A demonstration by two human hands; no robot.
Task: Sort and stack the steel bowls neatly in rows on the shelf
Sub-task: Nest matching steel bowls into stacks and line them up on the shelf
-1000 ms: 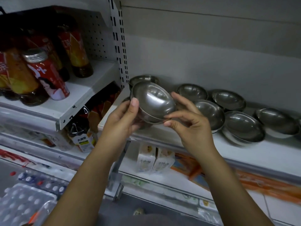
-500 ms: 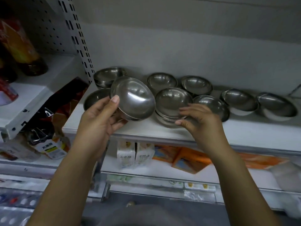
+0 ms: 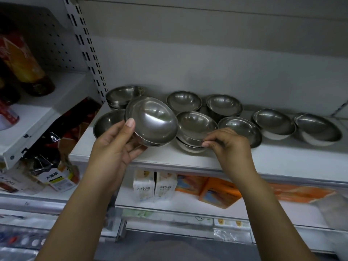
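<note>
My left hand (image 3: 114, 146) holds a small nested stack of steel bowls (image 3: 152, 121), tilted toward me above the front of the white shelf (image 3: 165, 157). My right hand (image 3: 229, 146) pinches the rim of the top bowl of a short stack (image 3: 195, 127) standing on the shelf beside it. Several more steel bowls rest on the shelf: a stack at the back left (image 3: 123, 95), one at the front left (image 3: 107, 123) partly hidden by my left hand, two at the back middle (image 3: 183, 99) (image 3: 224, 105), and others to the right (image 3: 241, 129) (image 3: 274, 122) (image 3: 318, 129).
A perforated upright post (image 3: 88, 53) divides this shelf from the left shelf with bottles (image 3: 24, 66) and a red can (image 3: 7, 115). Below lie dark snack packets (image 3: 56, 147), two small cartons (image 3: 154, 185) and orange packs (image 3: 216, 191). The shelf's back wall is close behind the bowls.
My right hand left the bowls held in my left hand, moved right to the stack on the shelf, and now pinches its top bowl's rim. The left hand kept its bowls.
</note>
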